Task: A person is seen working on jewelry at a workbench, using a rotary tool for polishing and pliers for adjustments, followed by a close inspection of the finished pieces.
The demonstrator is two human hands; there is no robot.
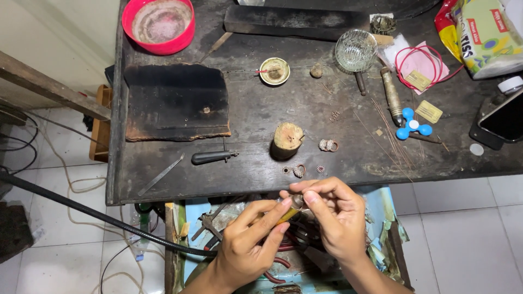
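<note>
Both my hands meet below the front edge of a dark workbench (256, 109), above an open blue drawer (376, 209). My left hand (248, 245) pinches a small brass-coloured tool (291, 208) between thumb and fingers. My right hand (335, 215) grips the tool's upper end with its fingertips. Just above them, small metal rings (298, 171) lie near the bench's edge beside a short wooden stump (287, 139).
On the bench lie a charred black block (177, 100), a black-handled awl (212, 157), a metal file (159, 175), a red bowl (158, 24), a small brass dish (274, 71), a glass cup (356, 50), a blue spinner (413, 123) and a phone (501, 121). A black hose (81, 209) crosses the tiled floor.
</note>
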